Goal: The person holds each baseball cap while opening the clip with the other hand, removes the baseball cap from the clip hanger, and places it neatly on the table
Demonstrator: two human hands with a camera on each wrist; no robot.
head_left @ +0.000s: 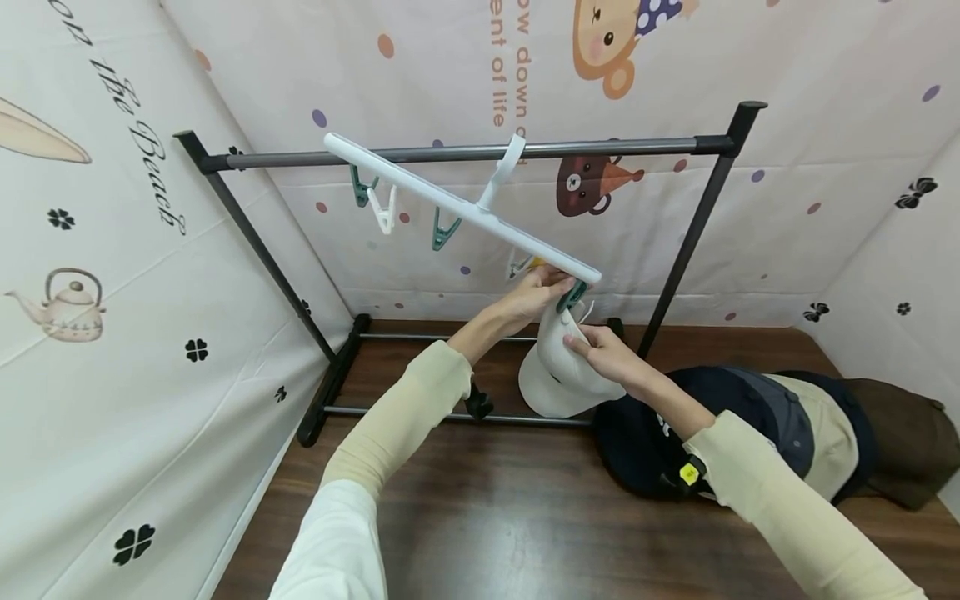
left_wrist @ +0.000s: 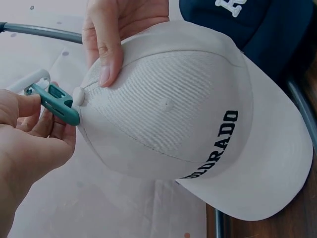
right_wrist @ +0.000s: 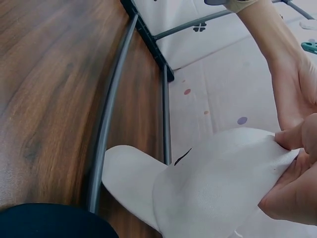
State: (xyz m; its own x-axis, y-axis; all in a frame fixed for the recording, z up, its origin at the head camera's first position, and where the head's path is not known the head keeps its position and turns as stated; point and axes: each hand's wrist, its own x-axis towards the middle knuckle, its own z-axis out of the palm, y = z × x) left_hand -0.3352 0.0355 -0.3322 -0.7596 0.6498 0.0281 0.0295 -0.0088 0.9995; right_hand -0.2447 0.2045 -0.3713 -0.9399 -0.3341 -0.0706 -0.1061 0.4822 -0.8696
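A white baseball cap (head_left: pixel 557 379) with dark "COLORADO" lettering (left_wrist: pixel 215 146) hangs crown up, brim down, below the right end of a white clip hanger (head_left: pixel 465 208). My right hand (head_left: pixel 609 354) pinches the cap's fabric near the top of the crown, thumb on the outside. Between the thumb and fingers of my left hand (head_left: pixel 536 293) is a green clip (left_wrist: pixel 58 104) on the hanger. The clip's tip meets the cap beside its top button (left_wrist: pixel 79 95); whether it bites the fabric I cannot tell.
The hanger hooks over the top bar (head_left: pixel 615 148) of a black rack, tilted down to the right. More green and white clips (head_left: pixel 385 210) dangle from it. Dark, grey, beige and brown caps (head_left: pixel 795 425) lie in a row on the wooden floor at right.
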